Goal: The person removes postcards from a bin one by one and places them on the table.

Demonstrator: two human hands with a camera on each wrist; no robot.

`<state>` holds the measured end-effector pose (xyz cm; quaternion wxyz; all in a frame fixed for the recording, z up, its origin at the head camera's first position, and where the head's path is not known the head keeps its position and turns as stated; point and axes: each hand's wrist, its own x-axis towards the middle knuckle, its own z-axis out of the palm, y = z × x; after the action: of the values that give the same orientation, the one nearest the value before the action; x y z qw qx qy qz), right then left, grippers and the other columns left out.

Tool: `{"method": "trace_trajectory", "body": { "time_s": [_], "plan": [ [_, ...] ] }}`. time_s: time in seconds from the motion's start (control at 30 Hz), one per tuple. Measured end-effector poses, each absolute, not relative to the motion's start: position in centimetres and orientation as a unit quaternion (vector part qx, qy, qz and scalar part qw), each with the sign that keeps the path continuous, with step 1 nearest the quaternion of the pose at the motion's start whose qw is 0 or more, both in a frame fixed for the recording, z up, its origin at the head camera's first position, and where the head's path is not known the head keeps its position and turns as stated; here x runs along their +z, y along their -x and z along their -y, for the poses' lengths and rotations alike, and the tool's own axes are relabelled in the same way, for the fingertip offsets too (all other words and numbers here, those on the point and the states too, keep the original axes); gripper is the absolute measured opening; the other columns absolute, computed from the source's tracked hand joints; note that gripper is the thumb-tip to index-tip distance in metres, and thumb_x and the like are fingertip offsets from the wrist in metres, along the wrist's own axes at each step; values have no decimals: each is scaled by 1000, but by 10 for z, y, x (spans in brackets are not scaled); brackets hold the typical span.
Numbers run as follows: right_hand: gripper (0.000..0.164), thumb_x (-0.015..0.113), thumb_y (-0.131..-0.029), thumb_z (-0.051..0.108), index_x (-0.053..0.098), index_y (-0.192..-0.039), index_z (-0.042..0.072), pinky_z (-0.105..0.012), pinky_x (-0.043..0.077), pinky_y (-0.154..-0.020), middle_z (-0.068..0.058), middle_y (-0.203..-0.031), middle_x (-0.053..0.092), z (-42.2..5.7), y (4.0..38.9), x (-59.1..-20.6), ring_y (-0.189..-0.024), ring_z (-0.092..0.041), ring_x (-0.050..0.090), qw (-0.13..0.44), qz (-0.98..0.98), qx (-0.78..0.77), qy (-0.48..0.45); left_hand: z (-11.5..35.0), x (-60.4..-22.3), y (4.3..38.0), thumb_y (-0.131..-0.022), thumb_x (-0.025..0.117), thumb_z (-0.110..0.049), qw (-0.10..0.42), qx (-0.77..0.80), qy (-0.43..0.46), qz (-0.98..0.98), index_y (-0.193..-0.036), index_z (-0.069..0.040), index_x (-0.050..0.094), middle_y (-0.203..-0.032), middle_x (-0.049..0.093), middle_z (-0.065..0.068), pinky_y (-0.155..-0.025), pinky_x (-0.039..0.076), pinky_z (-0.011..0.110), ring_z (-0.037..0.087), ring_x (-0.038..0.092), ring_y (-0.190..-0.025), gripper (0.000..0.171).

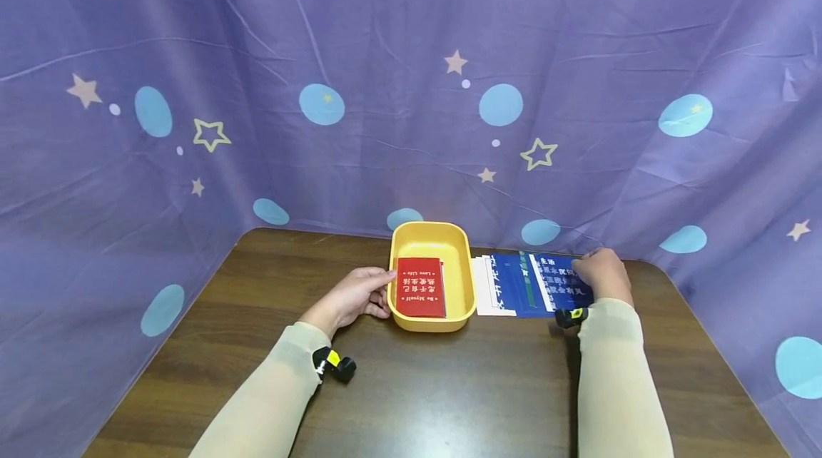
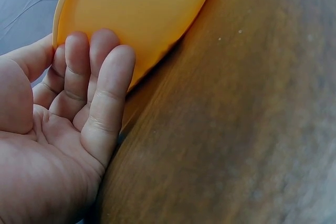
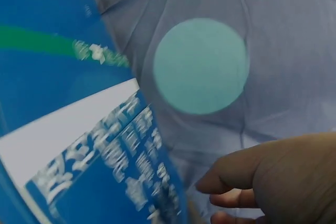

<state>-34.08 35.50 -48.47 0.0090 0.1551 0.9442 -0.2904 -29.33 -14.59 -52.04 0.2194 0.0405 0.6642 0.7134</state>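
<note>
My left hand (image 1: 359, 295) grips the left rim of a yellow plastic tray (image 1: 457, 265), thumb at the rim and fingers against the outer wall (image 2: 142, 14). A red card (image 1: 420, 287) with white lettering lies inside the tray, the edges of other cards showing beneath it. To the tray's right, a row of overlapping cards, blue (image 1: 507, 287) and white (image 1: 483, 287), is fanned across the table. At the row's right end is my right hand (image 1: 605, 276), beside a blue lettered card (image 3: 105, 182). Its fingers are loosely bent, with no card between those that show in the right wrist view.
The brown wooden table (image 1: 359, 387) runs back to a purple curtain (image 1: 411, 51) with stars and blue dots, which also hangs at both sides. A black wrist camera (image 1: 337, 365) sits on the left sleeve and another (image 1: 568, 317) on the right.
</note>
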Motion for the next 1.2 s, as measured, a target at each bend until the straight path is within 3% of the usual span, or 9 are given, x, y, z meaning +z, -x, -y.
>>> {"method": "trace_trajectory", "body": {
  "time_s": [0.23,0.4,0.9,1.2],
  "plan": [
    [44,65,-98,29,67,-122,-8,-66,50,-107,-35,-126,67,-337,348,-469,-115,-50,62,2,-948,-310,-68,146,-521,294,-109,62,-31,222,715,-32,-662,-103,3,63,-68,66,3,-56,66,31,19,70,-59,34],
    [53,68,-101,31,62,-133,-10,-69,50,-108,-39,-135,64,-316,347,-454,-123,-55,61,37,-959,-280,11,147,-520,293,-109,61,-31,224,716,-32,-661,-101,1,63,-68,66,2,-56,66,32,19,70,-59,33],
    [50,72,-102,28,64,-136,-7,-59,64,-91,-33,-128,72,-248,336,-423,-108,-44,74,40,-958,-265,105,146,-520,293,-109,61,-32,224,714,-34,-662,-108,5,63,-69,67,2,-56,66,31,19,70,-60,37],
    [44,72,-101,30,66,-133,1,-55,64,-88,-25,-119,78,-204,328,-406,-100,-37,75,42,-953,-272,125,146,-520,291,-109,61,-31,218,717,-40,-660,-105,4,63,-69,68,2,-56,66,31,19,70,-60,36]
  ]
}}
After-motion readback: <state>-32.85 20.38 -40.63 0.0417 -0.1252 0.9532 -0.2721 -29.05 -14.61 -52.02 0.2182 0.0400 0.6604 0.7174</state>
